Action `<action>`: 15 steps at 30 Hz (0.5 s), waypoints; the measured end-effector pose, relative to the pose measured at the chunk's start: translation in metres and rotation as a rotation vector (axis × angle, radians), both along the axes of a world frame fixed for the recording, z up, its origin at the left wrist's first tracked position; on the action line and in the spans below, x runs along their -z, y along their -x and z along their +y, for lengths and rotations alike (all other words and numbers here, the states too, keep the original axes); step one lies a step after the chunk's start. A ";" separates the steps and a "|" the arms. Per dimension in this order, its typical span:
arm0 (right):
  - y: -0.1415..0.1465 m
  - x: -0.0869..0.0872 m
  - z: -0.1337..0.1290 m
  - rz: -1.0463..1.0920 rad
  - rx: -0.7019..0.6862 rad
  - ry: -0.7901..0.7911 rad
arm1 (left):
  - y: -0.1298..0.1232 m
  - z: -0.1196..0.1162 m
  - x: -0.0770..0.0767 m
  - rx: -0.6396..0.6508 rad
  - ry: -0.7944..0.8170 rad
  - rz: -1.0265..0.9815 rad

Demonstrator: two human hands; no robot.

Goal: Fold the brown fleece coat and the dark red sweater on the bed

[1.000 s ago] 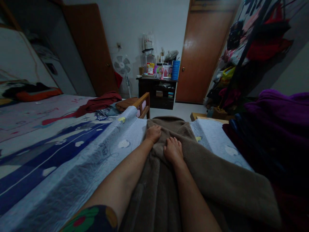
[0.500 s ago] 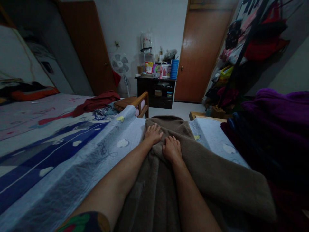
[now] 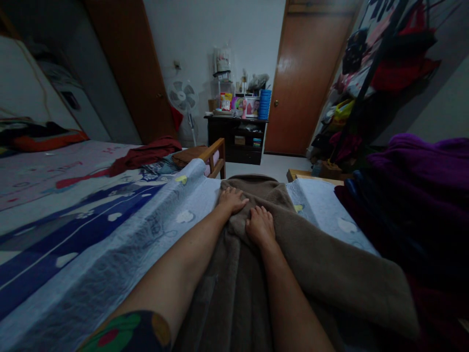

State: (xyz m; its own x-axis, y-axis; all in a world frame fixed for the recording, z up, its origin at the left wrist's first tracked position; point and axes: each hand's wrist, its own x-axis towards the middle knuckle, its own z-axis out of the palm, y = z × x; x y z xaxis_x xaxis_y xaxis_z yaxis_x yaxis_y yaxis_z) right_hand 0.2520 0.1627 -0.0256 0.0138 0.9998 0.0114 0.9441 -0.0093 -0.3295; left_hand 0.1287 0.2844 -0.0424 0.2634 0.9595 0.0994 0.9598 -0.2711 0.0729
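Observation:
A brown fleecy coat [image 3: 304, 249] lies lengthwise in front of me on a light-blue patterned sheet [image 3: 172, 227]. One long sleeve stretches out to the lower right. My left hand [image 3: 233, 200] rests palm down near the coat's far end, its fingers spread on the cloth. Just right of it and a little nearer, my right hand [image 3: 261, 225] presses on the coat with fingers extended and slightly bent. Neither hand visibly grasps anything. The near end of the coat is partly hidden beneath my forearms.
Purple and dark fabric [image 3: 425, 166] is piled at right. A bed with a blue-and-white cover [image 3: 106, 215] and a red garment [image 3: 150, 154] lies left. Beyond stand a wooden bed rail [image 3: 216, 151], a fan [image 3: 183, 98], a dark cabinet [image 3: 234, 139] and a door [image 3: 304, 83].
My left hand has shifted very slightly on the coat, its thumb now farther out to the right. My right hand and the coat stay nearly the same.

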 end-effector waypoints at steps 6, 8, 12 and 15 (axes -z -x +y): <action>0.000 0.001 0.000 -0.006 0.000 -0.001 | -0.007 0.003 0.004 -0.057 0.026 -0.004; 0.001 0.000 -0.001 -0.006 0.002 -0.002 | -0.007 0.000 0.009 -0.074 0.003 -0.020; 0.002 -0.002 -0.003 0.005 0.005 -0.014 | -0.005 -0.004 0.019 -0.068 -0.103 -0.051; 0.002 -0.002 -0.003 0.017 0.011 -0.014 | -0.004 -0.007 0.022 -0.044 -0.194 -0.070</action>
